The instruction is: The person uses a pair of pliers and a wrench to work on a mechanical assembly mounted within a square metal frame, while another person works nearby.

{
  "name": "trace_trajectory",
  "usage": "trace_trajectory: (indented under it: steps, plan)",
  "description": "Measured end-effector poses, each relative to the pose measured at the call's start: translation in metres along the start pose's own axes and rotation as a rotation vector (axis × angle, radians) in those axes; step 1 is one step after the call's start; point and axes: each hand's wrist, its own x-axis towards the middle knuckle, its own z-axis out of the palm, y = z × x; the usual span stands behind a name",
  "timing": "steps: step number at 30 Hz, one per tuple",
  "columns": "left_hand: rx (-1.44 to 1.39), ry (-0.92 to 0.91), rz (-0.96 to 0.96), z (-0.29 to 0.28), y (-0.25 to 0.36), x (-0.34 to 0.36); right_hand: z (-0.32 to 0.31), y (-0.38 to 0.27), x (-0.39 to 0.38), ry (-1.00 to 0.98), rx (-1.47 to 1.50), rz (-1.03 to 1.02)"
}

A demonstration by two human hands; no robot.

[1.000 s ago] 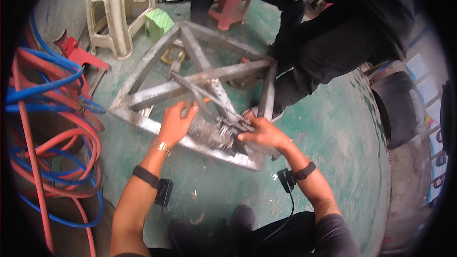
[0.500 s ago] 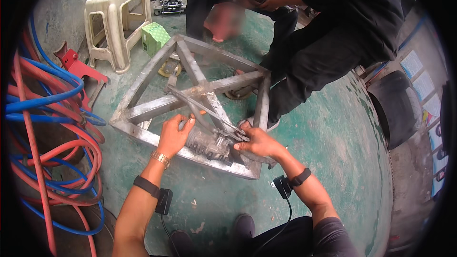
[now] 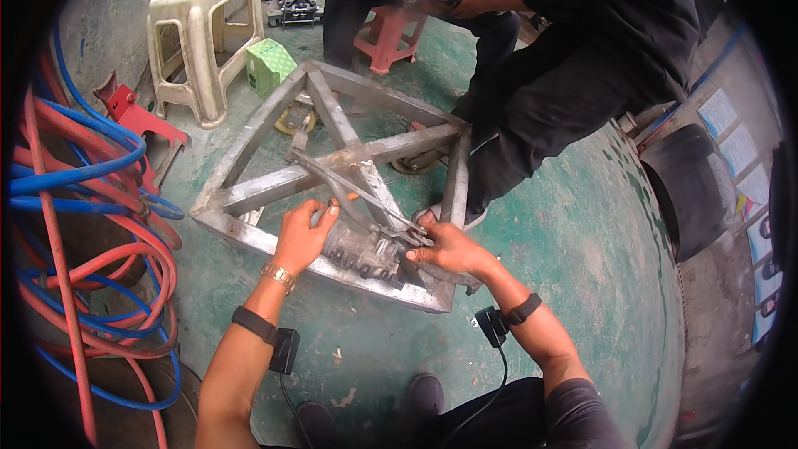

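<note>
A greasy grey metal assembly, with a cylindrical body and long linkage arms, rests across a square steel frame crossed by bars. My left hand has its fingers curled on the left end of this assembly's body. My right hand grips the same assembly at its right, by the linkage joint, thumb toward the body. Part of what lies under both hands is hidden.
Red and blue hoses coil at left beside a red stand, white stool and green box. Behind are a floor jack, red stool and two people handling metal parts. A tire stands right.
The frame and assembly sit slightly lower in view than a second ago, as does my left hand. Both hands keep their hold. The co-workers' hands and metal parts have shifted.
</note>
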Motion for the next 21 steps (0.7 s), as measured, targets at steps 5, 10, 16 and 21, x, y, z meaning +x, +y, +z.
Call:
trace_trajectory:
  steps: [5, 10, 16, 21]
  plan:
    - [0.0, 0.003, 0.005, 0.0008, -0.0012, -0.0001, 0.0004, 0.0031, 0.0006, 0.001, -0.015, -0.004]
    - [0.001, -0.005, -0.009, 0.0007, -0.0019, 0.0, 0.0016, 0.007, 0.0018, 0.016, -0.016, -0.026]
    - [0.008, -0.011, -0.022, -0.0001, 0.0002, -0.0002, 0.0, 0.0043, 0.0014, -0.012, -0.011, -0.001]
    - [0.021, -0.015, -0.038, 0.0, 0.0, -0.0002, 0.0, 0.003, 0.0008, -0.003, -0.002, -0.001]
